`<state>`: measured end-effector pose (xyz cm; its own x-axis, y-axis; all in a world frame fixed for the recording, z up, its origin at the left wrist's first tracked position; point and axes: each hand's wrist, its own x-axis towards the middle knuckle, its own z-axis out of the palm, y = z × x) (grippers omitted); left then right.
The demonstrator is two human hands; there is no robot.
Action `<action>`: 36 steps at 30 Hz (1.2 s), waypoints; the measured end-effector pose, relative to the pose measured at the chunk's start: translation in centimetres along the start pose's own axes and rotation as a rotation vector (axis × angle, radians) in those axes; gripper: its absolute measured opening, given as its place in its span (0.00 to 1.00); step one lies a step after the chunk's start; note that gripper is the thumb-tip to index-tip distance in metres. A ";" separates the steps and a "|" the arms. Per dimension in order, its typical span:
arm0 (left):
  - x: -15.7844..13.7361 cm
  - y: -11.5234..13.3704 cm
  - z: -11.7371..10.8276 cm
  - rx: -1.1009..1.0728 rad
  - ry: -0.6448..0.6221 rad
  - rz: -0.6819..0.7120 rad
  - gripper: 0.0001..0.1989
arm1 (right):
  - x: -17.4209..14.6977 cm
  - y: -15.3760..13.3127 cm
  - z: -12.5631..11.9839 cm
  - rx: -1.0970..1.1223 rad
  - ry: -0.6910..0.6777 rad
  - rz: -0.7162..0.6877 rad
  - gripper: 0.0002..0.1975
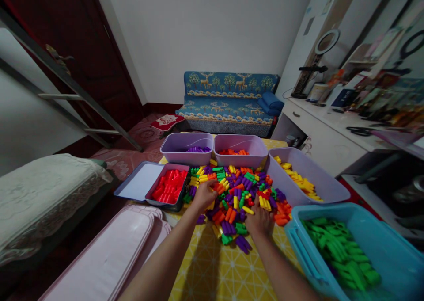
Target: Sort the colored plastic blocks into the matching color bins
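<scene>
A mixed pile of plastic tube-shaped toy blocks (228,227), in purple, green, yellow, orange and red, covers the far part of the table. My left hand (203,197) reaches into the pile's left side, fingers bent together beside orange and yellow blocks; what lies under the fingertips is hidden. At the right side of the pile, my right hand (259,221) is curled around a yellow block (265,202), which covers some of its fingers. Red blocks (169,186) fill an open lidded case (180,202) to the left of the pile.
Lilac bins behind hold purple blocks (198,150), orange blocks (233,152) and, at right, yellow blocks (300,180). A blue tub (298,243) with green blocks (344,252) stands front right. Pink lids (109,248) lie at left on the yellow patterned table (205,270).
</scene>
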<state>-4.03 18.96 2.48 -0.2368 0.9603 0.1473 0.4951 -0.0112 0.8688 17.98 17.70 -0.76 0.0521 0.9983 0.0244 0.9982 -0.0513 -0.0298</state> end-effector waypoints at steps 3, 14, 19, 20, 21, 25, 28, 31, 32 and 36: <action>-0.2 0.4 -0.3 0.140 -0.108 0.069 0.20 | 0.0 0.0 0.1 0.004 0.006 -0.003 0.30; 1.9 3.6 -0.5 -0.456 0.033 -0.222 0.05 | -0.2 -0.2 -0.8 0.006 0.012 0.004 0.33; 5.5 6.7 -0.5 -0.754 0.039 -0.325 0.03 | -0.2 -0.2 -0.7 0.000 0.015 0.002 0.34; 6.3 7.2 -0.5 -0.804 0.039 -0.345 0.03 | -0.2 -0.2 -0.6 0.007 0.017 0.000 0.34; 7.2 7.8 -0.5 -0.848 0.037 -0.362 0.04 | -0.2 -0.2 -0.6 0.015 0.022 0.000 0.33; 9.5 9.6 -0.7 -0.976 0.038 -0.407 0.05 | -0.1 -0.3 -0.7 0.024 0.049 0.019 0.31; 9.9 10.2 -0.9 -1.013 0.019 -0.419 0.04 | 0.0 -0.4 -1.0 0.026 0.051 0.027 0.31; 9.5 10.0 -1.2 -1.001 -0.006 -0.399 0.05 | 0.0 -0.4 -0.9 0.026 0.048 0.022 0.31; 9.2 9.8 -1.3 -0.986 -0.008 -0.388 0.05 | 0.0 -0.3 -0.8 0.026 0.046 0.018 0.31; 7.8 7.7 -1.3 -0.774 -0.010 -0.321 0.06 | 0.0 -0.1 -0.1 0.033 0.022 0.002 0.29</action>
<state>-3.18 25.99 10.96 -0.2592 0.9519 -0.1635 -0.3097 0.0785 0.9476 17.90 17.66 -0.64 0.0555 0.9974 0.0463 0.9966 -0.0526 -0.0627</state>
